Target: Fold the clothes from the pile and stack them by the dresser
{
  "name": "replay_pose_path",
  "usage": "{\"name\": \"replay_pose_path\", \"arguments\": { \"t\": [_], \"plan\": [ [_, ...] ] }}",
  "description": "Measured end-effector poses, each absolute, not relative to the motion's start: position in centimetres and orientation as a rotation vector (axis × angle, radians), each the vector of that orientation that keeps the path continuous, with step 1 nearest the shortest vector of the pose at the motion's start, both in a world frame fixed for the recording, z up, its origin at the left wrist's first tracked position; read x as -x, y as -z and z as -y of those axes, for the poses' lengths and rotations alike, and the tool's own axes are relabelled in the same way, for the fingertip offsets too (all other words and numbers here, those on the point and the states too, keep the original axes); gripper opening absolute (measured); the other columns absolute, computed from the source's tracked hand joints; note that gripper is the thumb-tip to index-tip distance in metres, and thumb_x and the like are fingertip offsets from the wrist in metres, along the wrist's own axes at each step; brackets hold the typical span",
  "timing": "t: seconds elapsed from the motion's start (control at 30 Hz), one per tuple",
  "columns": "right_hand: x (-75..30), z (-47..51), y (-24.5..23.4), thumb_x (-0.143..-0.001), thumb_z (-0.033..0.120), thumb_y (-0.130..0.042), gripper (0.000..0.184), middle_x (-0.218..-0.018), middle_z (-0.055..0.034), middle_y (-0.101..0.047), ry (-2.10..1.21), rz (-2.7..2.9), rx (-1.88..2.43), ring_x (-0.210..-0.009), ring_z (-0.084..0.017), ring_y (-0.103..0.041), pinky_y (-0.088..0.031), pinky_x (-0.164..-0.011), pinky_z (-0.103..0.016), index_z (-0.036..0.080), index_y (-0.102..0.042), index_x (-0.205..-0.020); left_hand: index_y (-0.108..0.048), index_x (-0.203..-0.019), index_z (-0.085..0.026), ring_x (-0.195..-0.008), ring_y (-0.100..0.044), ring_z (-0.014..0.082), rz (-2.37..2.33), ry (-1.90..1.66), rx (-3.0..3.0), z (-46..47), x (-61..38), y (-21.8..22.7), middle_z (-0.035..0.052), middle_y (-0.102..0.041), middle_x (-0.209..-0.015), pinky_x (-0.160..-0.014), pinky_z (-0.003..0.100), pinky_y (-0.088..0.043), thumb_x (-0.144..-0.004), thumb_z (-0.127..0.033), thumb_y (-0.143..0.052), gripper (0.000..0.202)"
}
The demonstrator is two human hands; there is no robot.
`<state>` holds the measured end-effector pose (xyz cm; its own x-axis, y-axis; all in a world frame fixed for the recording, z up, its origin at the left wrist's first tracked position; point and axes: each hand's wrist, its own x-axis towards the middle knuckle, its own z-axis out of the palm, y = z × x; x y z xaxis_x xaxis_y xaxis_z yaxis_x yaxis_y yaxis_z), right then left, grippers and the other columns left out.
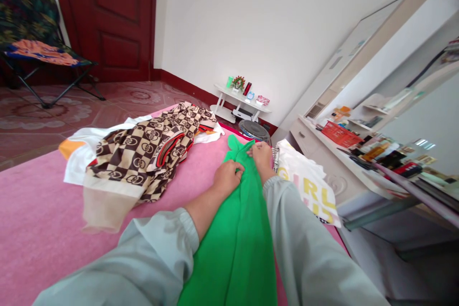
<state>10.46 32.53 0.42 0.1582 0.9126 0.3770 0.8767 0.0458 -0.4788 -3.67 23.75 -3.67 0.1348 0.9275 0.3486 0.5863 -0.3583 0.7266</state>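
A long green garment (236, 239) lies lengthwise on the pink bed cover (43, 205), its narrow end pointing away from me. My left hand (228, 175) is closed on the garment's edge near that end, thumb and fingers pinched together. Slightly farther off, my right hand (260, 154) pinches the cloth at the right side of the narrow end. Between the hands the fabric is gathered in folds, and a loose flap sticks out beyond them. Parts of the fingertips are hidden by the cloth.
Left of the garment lie a brown-and-cream patterned garment (143, 148) and white clothing (77, 155). A white printed shirt (304, 181) is at the right edge. Beyond stand a small white shelf (229, 93) and a round dark-topped object (254, 129); a cluttered dressing table (322, 148) is right.
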Motion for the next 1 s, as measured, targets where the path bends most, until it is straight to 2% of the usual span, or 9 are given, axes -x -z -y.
{"name": "replay_pose_path", "arguments": {
  "t": [0.17,0.33,0.43,0.5,0.67,0.77,0.87,1.0],
  "plan": [
    [-11.3,-31.1,-0.8,-0.089,0.029,-0.034,0.043,-0.119,-0.0145,-0.063,-0.039,1.678,1.728,-0.108,-0.020,-0.060,-0.046,-0.090,-0.030,0.010,-0.050,-0.124,-0.072,-0.096,-0.020,-0.091,-0.061,0.0185,-1.552,-1.125,-1.931,-23.9,3.7,3.7,0.0056,-0.068,-0.095,-0.084,0.028,-0.047,-0.081,-0.016,-0.052,0.025],
    [-12.7,-27.9,0.6,-0.092,0.037,-0.033,0.052,-0.140,-0.0144,-0.045,0.101,1.851,1.670,-0.130,-0.021,-0.040,-0.027,-0.109,-0.036,0.011,-0.039,-0.136,-0.072,-0.094,-0.018,-0.095,-0.061,0.0201,-1.573,-1.122,-1.923,-23.9,3.6,3.7,0.0071,-0.069,-0.097,-0.088,0.029,-0.046,-0.080,-0.015,-0.052,0.025],
    [-13.6,-27.4,2.0,-0.094,0.046,-0.026,0.061,-0.152,-0.0140,-0.027,0.034,2.071,1.927,-0.141,-0.024,-0.020,-0.016,-0.113,-0.043,0.011,-0.029,-0.144,-0.072,-0.093,-0.018,-0.093,-0.062,0.0203,-1.580,-1.121,-1.929,-23.8,3.6,3.6,0.0074,-0.069,-0.097,-0.088,0.029,-0.046,-0.079,-0.014,-0.052,0.025],
    [-13.9,-27.9,2.4,-0.093,0.052,-0.024,0.068,-0.154,-0.0154,-0.018,-0.066,2.085,2.138,-0.142,-0.027,-0.014,-0.014,-0.112,-0.049,0.009,-0.024,-0.146,-0.072,-0.092,-0.018,-0.092,-0.062,0.0201,-1.585,-1.121,-1.931,-23.8,3.7,3.6,0.0072,-0.069,-0.095,-0.087,0.029,-0.046,-0.078,-0.013,-0.052,0.025],
    [-12.8,-26.9,1.7,-0.091,0.058,-0.026,0.077,-0.153,-0.0221,-0.016,-0.047,2.017,2.229,-0.142,-0.032,-0.014,-0.017,-0.109,-0.053,0.005,-0.020,-0.147,-0.072,-0.090,-0.018,-0.090,-0.062,0.0194,-1.576,-1.152,-1.915,-23.8,3.8,3.7,0.0061,-0.069,-0.093,-0.086,0.029,-0.046,-0.076,-0.012,-0.052,0.025],
    [-11.3,-22.8,1.9,-0.092,0.057,-0.026,0.073,-0.154,-0.0169,-0.015,0.079,2.152,2.010,-0.143,-0.029,-0.010,-0.016,-0.111,-0.051,0.010,-0.021,-0.147,-0.071,-0.088,-0.018,-0.090,-0.061,0.0196,-1.550,-1.194,-1.892,-24.1,3.8,4.0,0.0063,-0.068,-0.092,-0.087,0.029,-0.046,-0.075,-0.011,-0.053,0.023],
    [-10.3,-18.1,2.8,-0.093,0.058,-0.024,0.070,-0.154,-0.0140,-0.017,0.033,2.276,1.857,-0.143,-0.028,-0.012,-0.015,-0.112,-0.051,0.014,-0.025,-0.146,-0.071,-0.087,-0.017,-0.090,-0.060,0.0191,-1.515,-1.252,-1.855,-24.5,3.9,4.2,0.0068,-0.067,-0.092,-0.088,0.029,-0.046,-0.077,-0.012,-0.054,0.021],
    [-9.8,-15.1,3.4,-0.092,0.060,-0.021,0.069,-0.155,-0.0116,-0.014,-0.046,2.256,1.854,-0.143,-0.027,-0.012,-0.014,-0.112,-0.052,0.018,-0.024,-0.147,-0.066,-0.101,-0.013,-0.088,-0.061,0.0165,-1.489,-1.325,-1.772,-24.8,4.2,4.2,0.0095,-0.062,-0.105,-0.089,0.030,-0.047,-0.083,-0.015,-0.050,0.024]
  ]
}}
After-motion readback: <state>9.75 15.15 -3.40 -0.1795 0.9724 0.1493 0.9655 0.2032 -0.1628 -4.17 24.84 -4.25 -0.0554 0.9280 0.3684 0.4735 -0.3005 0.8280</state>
